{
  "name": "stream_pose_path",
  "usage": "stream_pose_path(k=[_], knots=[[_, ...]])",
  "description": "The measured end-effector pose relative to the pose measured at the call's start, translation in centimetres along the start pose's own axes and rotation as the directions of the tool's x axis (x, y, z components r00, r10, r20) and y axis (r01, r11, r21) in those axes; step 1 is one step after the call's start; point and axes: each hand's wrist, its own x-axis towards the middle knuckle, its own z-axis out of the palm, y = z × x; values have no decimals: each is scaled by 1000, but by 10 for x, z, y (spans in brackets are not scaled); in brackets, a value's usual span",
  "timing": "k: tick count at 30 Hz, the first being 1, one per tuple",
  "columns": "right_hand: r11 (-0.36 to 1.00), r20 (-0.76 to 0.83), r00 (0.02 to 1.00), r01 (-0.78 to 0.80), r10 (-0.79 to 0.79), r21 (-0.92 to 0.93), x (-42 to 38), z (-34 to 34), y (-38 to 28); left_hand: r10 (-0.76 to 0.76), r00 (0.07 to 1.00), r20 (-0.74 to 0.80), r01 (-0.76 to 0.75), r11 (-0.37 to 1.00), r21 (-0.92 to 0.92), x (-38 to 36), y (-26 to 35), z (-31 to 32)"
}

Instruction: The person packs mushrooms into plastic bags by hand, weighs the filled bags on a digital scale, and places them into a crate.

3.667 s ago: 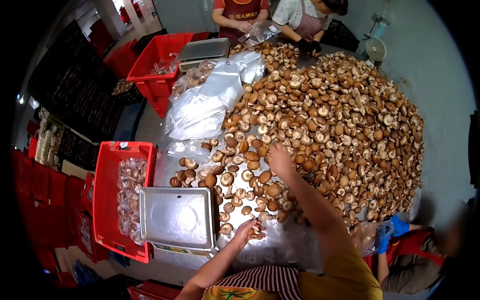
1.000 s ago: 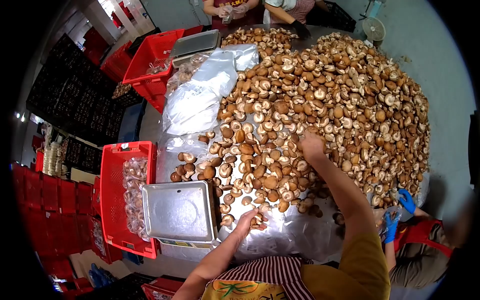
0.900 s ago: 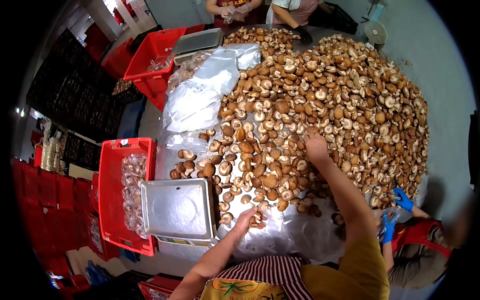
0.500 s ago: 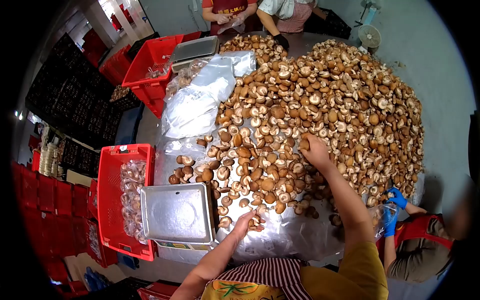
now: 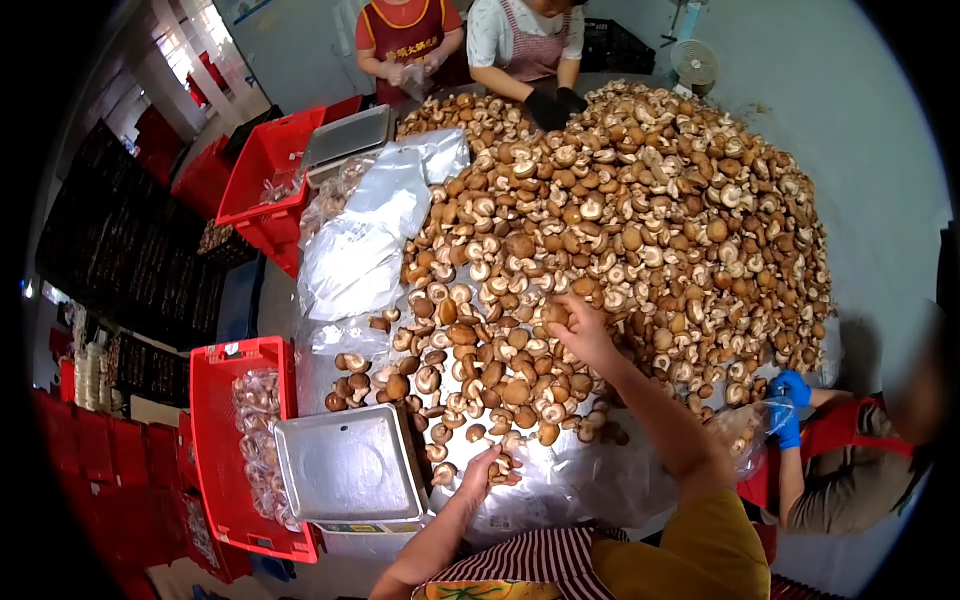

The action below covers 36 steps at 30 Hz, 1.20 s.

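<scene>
A big heap of brown mushrooms covers the table. My right hand reaches into the near part of the heap and is closed on a mushroom. My left hand rests at the near edge of the table on clear plastic, cupping a few small mushrooms. A steel scale tray sits just left of my left hand.
A red crate holding bagged mushrooms stands left of the scale. Silver plastic bags lie at the heap's left. A second red crate and tray sit farther back. Two people work at the far side; a person in blue gloves sits right.
My right hand has pulled back from the middle of the heap toward me, closed on a mushroom. My left hand stays put. The view has tilted, showing more of the far workers.
</scene>
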Motion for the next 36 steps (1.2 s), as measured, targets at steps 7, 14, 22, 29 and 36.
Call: stream_pose_path(k=[7, 14, 22, 29, 36], knots=[[981, 292, 942, 188, -164, -55, -62, 19, -47, 12, 999, 48, -9, 999, -53, 4, -12, -15], [942, 609, 786, 275, -106, -191, -155, 77, -56, -113, 992, 60, 128, 913, -388, -32, 11, 17], [925, -98, 975, 153, -199, -349, -28, -33, -26, -10, 923, 386, 172, 906, -388, -8, -7, -19], [693, -206, 955, -295, 211, -658, 19, -63, 15, -32, 989, 142, 66, 968, -241, -4, -23, -23], [815, 226, 963, 12, 147, -579, -30, 33, -21, -68, 995, 78, 82, 977, -196, 0, -24, -17]])
